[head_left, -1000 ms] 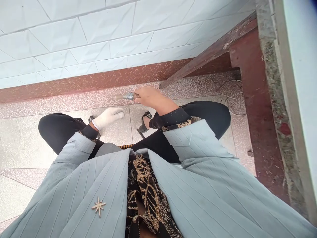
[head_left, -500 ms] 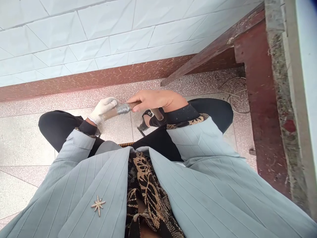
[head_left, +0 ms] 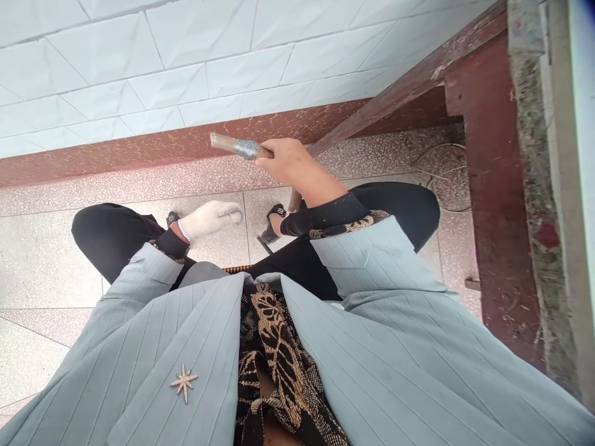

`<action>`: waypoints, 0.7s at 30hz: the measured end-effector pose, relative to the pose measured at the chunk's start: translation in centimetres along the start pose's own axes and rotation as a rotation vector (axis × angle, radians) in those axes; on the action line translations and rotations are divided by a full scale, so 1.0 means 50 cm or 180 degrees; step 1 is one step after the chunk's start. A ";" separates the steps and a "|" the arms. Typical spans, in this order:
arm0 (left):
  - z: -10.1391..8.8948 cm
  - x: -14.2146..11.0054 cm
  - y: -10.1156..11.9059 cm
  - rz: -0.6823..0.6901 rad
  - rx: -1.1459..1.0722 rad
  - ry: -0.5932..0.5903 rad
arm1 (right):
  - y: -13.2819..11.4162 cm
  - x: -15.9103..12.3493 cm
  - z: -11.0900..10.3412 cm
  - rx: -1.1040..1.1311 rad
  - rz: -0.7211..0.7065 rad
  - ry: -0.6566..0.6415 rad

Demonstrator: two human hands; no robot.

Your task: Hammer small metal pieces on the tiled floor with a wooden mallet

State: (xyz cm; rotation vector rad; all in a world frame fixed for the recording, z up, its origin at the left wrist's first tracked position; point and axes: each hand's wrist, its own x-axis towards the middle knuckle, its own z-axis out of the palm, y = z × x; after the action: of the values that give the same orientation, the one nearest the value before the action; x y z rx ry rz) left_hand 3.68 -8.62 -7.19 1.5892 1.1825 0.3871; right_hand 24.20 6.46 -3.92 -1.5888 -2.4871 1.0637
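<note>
My right hand (head_left: 290, 162), bare, is closed around a brown wooden stick (head_left: 223, 141). A band of silvery wire (head_left: 246, 149) is wound tightly around the stick, just left of my fingers. The stick's pale end points left, towards the wall base. Below my right wrist shows another brown rod-like piece (head_left: 294, 199); my hand hides whether it joins the stick. In a white knitted glove, my left hand (head_left: 211, 219) hovers over the floor between my knees. Its fingers reach right, loosely bent, with nothing seen in them, apart from the stick.
A white tiled wall (head_left: 186, 56) with a reddish-brown skirting (head_left: 153, 144) rises ahead. To the right stand a dark red wooden frame (head_left: 493, 186) and its slanting brace (head_left: 395, 93). A pale cable (head_left: 437, 179) lies on the speckled tile floor (head_left: 41, 260) beside the frame.
My left hand has let go of the stick's left end and moved slightly right. My right hand has lifted the stick up and away towards the wall, tilting its left end upward.
</note>
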 end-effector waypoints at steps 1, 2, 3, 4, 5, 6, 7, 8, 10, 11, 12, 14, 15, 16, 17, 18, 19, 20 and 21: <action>-0.001 -0.001 0.002 0.0028 0.0044 0.0000 | -0.003 0.001 0.004 -0.0297 -0.0036 -0.0063; -0.002 -0.002 0.004 0.0067 0.0089 0.0009 | -0.006 0.001 0.009 -0.0518 -0.0080 -0.0143; -0.005 -0.003 0.004 0.0104 0.0126 0.0027 | -0.010 0.001 0.012 -0.0680 -0.0115 -0.0249; -0.007 -0.004 0.004 0.0122 0.0160 0.0065 | -0.014 -0.001 0.016 -0.0809 -0.0155 -0.0415; -0.011 -0.005 0.004 0.0111 0.0195 0.0130 | -0.018 -0.002 0.019 -0.0914 -0.0200 -0.0621; -0.016 -0.006 0.003 0.0073 0.0233 0.0222 | -0.022 -0.004 0.023 -0.1001 -0.0246 -0.0857; -0.021 -0.007 0.003 0.0021 0.0280 0.0343 | -0.025 -0.005 0.026 -0.1063 -0.0288 -0.1103; -0.027 -0.008 0.002 -0.0030 0.0337 0.0484 | -0.028 -0.007 0.028 -0.1094 -0.0327 -0.1338; -0.040 -0.009 0.000 -0.0134 0.0427 0.0749 | -0.034 -0.013 0.029 -0.1068 -0.0401 -0.1739; -0.046 -0.009 -0.001 -0.0188 0.0430 0.0870 | -0.037 -0.016 0.026 -0.0987 -0.0456 -0.1963; -0.051 -0.009 -0.002 -0.0243 0.0404 0.1005 | -0.039 -0.020 0.021 -0.0845 -0.0542 -0.2234; -0.058 -0.006 -0.007 -0.0348 0.0298 0.1302 | -0.040 -0.028 0.004 -0.0338 -0.0805 -0.2730; -0.060 -0.004 -0.010 -0.0391 0.0231 0.1425 | -0.039 -0.032 -0.006 0.0011 -0.0950 -0.2813; -0.061 -0.002 -0.012 -0.0427 0.0168 0.1533 | -0.038 -0.036 -0.016 0.0387 -0.1064 -0.2712; -0.060 0.000 -0.015 -0.0455 0.0108 0.1581 | -0.035 -0.038 -0.025 0.0768 -0.1117 -0.2403; -0.058 0.002 -0.017 -0.0474 0.0047 0.1558 | -0.032 -0.040 -0.032 0.1143 -0.1099 -0.1945; -0.055 0.004 -0.019 -0.0478 -0.0009 0.1486 | -0.030 -0.040 -0.036 0.1495 -0.1011 -0.1435; -0.051 0.005 -0.020 -0.0460 -0.0041 0.1375 | -0.027 -0.039 -0.037 0.1796 -0.0874 -0.0961; -0.046 0.006 -0.020 -0.0419 -0.0032 0.1223 | -0.025 -0.037 -0.036 0.2014 -0.0718 -0.0596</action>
State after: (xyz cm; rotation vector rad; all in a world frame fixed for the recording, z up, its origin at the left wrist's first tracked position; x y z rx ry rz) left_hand 1.60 -7.17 -7.29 1.4565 1.5641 0.6301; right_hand 24.71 5.63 -1.24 -1.0396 -2.0298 1.7805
